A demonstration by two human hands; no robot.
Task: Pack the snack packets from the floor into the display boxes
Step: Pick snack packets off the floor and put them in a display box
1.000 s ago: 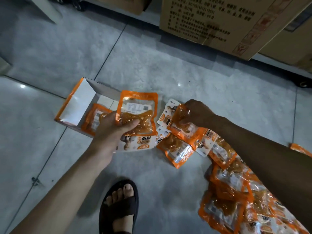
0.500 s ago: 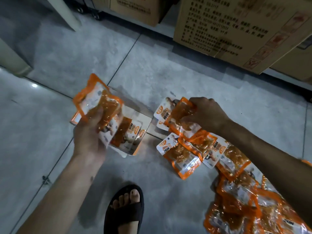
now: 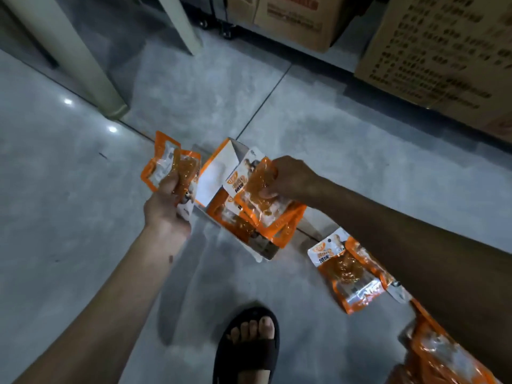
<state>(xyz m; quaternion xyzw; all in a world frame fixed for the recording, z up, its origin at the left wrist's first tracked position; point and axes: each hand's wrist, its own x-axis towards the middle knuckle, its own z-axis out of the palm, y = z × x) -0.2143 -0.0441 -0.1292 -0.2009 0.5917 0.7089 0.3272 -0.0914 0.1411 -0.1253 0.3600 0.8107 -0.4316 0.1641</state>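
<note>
Several snack packets (image 3: 263, 199) are pinched over a display box (image 3: 219, 176) by the right hand (image 3: 291, 178).
Other packets (image 3: 163, 164), perhaps three, are gripped by the left hand (image 3: 164, 206) at 9 o'clock.

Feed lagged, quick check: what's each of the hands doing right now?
Left hand: grips snack packets, beside the display box.
Right hand: grips another packet bunch over that box.

Orange snack packets (image 3: 350, 275) lie scattered on the floor (image 3: 83, 217) beside the open orange-and-white display box (image 3: 217, 174), itself part-filled.
</note>
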